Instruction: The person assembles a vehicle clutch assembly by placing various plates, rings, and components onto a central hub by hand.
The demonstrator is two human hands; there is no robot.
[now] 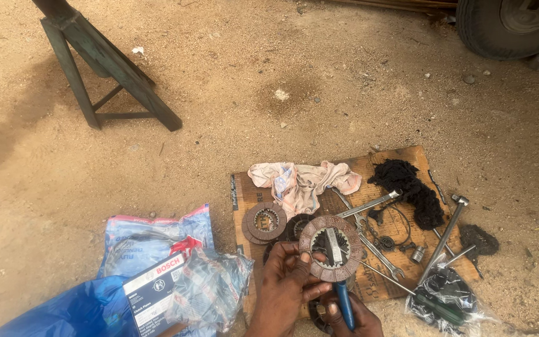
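Clutch disc (330, 248), stiff and likely gritty, we held by its rim in our left hand (285, 288); right hand (347, 315) gripped the blue-handled tool (344, 302) through its toothed centre

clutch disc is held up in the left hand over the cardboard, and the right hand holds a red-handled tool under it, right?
Not quite. The head view shows the tool's handle is blue, not red. The rest stands: the left hand holds the ring-shaped clutch disc up over the cardboard, and the right hand holds that tool under it.
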